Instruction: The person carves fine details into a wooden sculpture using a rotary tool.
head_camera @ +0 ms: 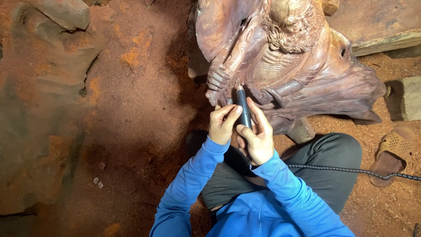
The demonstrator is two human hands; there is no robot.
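A reddish-brown carved wooden figure (302, 66) with a curly beard and folded robes stands on the dusty ground in front of me. My right hand (258, 135) grips a slim dark rotary carving tool (242, 107), whose tip touches the wood beside the figure's carved hand (218, 79). My left hand (223, 123) closes its fingers against the tool's barrel from the left. Both arms wear blue sleeves. A braided black cable (351, 171) runs from under my right hand off to the right.
Red sawdust covers the ground (131, 109). A large rough stump (44, 87) lies at left. A wooden plank (377, 26) and a block (405, 98) sit at right, with a brown sandal (392, 151) beside my bent knee (333, 153).
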